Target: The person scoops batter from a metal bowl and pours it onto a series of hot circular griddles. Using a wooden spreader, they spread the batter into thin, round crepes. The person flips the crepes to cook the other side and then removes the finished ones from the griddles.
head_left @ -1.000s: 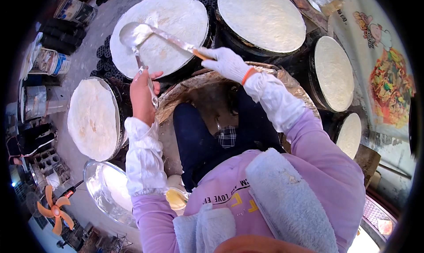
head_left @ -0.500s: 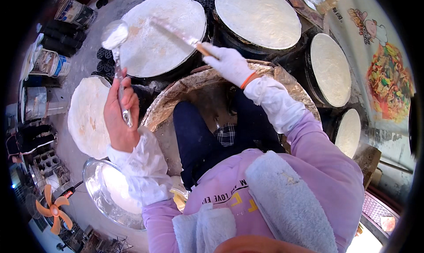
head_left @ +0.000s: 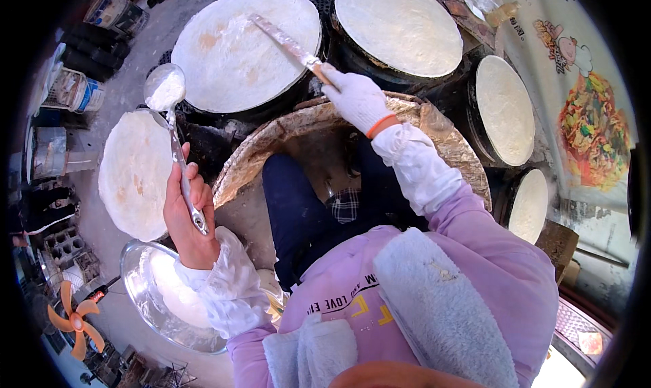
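My bare left hand (head_left: 187,218) grips the handle of a long metal ladle (head_left: 165,90) whose bowl, full of white batter, hangs between two round griddles. My right hand (head_left: 357,100), in a white glove with an orange cuff, holds a flat batter-smeared spatula (head_left: 288,46) laid across the large griddle (head_left: 244,46), which is covered by a thin pale pancake. A second pancake lies on the left griddle (head_left: 135,174), just beside the ladle.
More round griddles with pale pancakes ring me: top middle (head_left: 400,25), right (head_left: 505,110), lower right (head_left: 529,205). A metal bowl of white batter (head_left: 169,300) sits under my left forearm. A crusted curved rim (head_left: 271,140) surrounds my legs. Orange fan (head_left: 74,317) at lower left.
My left hand swung the ladle leftward off the large griddle and down toward the left one. My right hand shifted the spatula right across the large pancake.
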